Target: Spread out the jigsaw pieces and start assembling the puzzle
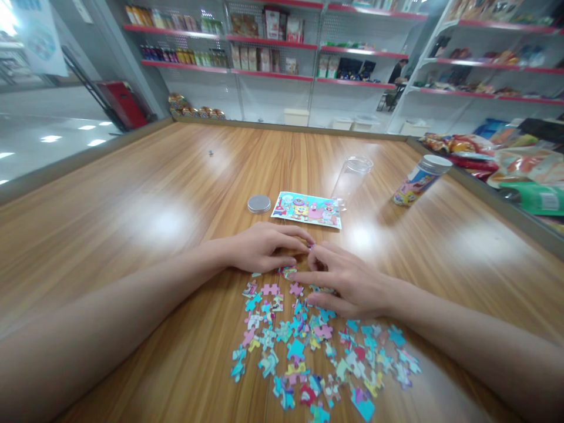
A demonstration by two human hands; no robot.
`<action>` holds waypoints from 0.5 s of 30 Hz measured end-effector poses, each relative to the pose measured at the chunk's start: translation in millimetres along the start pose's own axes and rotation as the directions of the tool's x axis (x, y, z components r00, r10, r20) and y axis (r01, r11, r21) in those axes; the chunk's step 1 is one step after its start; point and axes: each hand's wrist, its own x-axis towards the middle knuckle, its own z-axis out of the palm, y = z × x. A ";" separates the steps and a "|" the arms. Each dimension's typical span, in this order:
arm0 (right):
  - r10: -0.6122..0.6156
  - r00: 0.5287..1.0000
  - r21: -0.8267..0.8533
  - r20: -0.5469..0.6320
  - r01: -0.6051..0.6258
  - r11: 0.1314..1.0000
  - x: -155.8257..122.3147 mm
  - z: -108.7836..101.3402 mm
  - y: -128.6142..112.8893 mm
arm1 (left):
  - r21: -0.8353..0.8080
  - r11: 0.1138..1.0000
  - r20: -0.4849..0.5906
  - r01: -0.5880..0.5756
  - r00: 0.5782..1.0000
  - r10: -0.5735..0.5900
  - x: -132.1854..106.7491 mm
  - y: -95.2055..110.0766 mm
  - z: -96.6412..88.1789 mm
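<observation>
My left hand [268,247] reaches in palm down, its fingers stretched out and its thumb apart, just above the top of a loose spread of jigsaw puzzle pieces [296,350]. My right hand [346,279] meets it from the other side, index finger extended over the pieces and the other fingers curled. A small purple puzzle piece [311,247] shows at the curled right fingers, touching the left fingertips; its grip is partly hidden. Under the hands lie a few more pieces, partly covered. Beyond is a colourful cartoon picture card [307,210].
A round silver lid [259,204] lies left of the card. Behind the card a clear plastic jar [351,179] lies on its side. A cartoon-printed canister [420,181] stands tilted-looking at right. Snack packets [476,154] border the table's right edge; stocked shelves [273,44] line the back.
</observation>
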 end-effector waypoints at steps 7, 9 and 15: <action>0.017 1.000 0.040 0.009 -0.017 0.999 -4.4 -0.4 6.5 | -0.005 1.000 0.024 0.001 1.000 -0.001 -0.5 0.7 -2.7; 0.016 1.000 0.021 0.021 -0.016 1.000 -4.3 -0.8 5.7 | -0.009 1.000 0.023 -0.005 1.000 0.005 -0.9 0.6 -3.2; 0.004 1.000 0.009 0.028 -0.004 1.000 -2.1 -2.9 2.1 | -0.010 1.000 0.034 -0.026 0.999 0.026 -1.2 0.5 -4.2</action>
